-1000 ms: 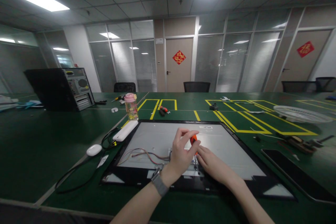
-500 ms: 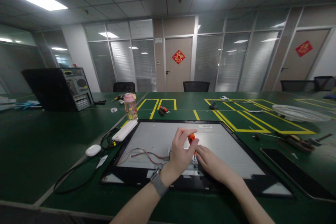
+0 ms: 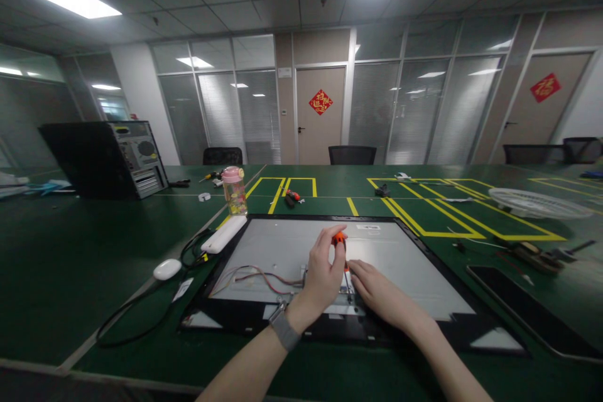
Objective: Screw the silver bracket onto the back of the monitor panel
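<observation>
An orange-and-black screwdriver (image 3: 338, 239) stands nearly upright over a small metal part (image 3: 347, 310) near the front edge of a display panel (image 3: 273, 239). The thumb and fingers of my left hand (image 3: 325, 267) are closed round its handle; a watch is on that wrist. My right hand (image 3: 377, 286) rests low over the panel, its fingertips drawn in at the lower shaft, with the grip there partly hidden. Thin coloured wires (image 3: 264, 276) run over the grey panel back to the left of my hands.
Left of the panel lie a white power strip (image 3: 224, 235), a white mouse (image 3: 167, 269) and black cable. A pink-lidded bottle (image 3: 234, 191) stands behind. A black phone-like slab (image 3: 527, 308) lies at right. Pliers (image 3: 292, 196) and a computer case (image 3: 101, 160) are farther back.
The screwdriver handle has tipped slightly left and turned in my left hand, whose fingers have shifted round it. My right fingertips have moved a little left with the shaft.
</observation>
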`<control>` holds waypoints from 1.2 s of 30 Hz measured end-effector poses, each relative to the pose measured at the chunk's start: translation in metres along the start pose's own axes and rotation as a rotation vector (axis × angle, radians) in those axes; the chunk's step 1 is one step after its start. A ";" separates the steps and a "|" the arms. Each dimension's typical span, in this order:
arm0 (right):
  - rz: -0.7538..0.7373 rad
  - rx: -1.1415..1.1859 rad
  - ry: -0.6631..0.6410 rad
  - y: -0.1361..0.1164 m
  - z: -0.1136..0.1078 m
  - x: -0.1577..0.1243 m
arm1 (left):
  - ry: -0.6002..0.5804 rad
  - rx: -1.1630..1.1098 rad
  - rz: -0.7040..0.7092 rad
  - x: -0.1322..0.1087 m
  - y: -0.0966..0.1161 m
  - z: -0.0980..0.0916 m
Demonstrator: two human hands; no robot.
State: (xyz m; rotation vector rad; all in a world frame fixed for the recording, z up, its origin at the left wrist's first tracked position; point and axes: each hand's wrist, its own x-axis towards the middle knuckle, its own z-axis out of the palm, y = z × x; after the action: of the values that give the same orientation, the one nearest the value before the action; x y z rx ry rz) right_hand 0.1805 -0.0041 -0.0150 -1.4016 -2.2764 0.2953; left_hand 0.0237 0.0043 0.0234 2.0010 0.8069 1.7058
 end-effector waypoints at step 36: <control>-0.003 -0.004 -0.009 0.000 0.000 0.000 | 0.003 0.007 0.033 0.003 0.008 -0.004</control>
State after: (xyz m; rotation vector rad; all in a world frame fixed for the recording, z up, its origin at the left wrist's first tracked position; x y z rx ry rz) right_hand 0.1804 -0.0038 -0.0149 -1.4015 -2.2875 0.2974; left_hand 0.0213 -0.0001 0.0311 2.0280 0.7863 1.7273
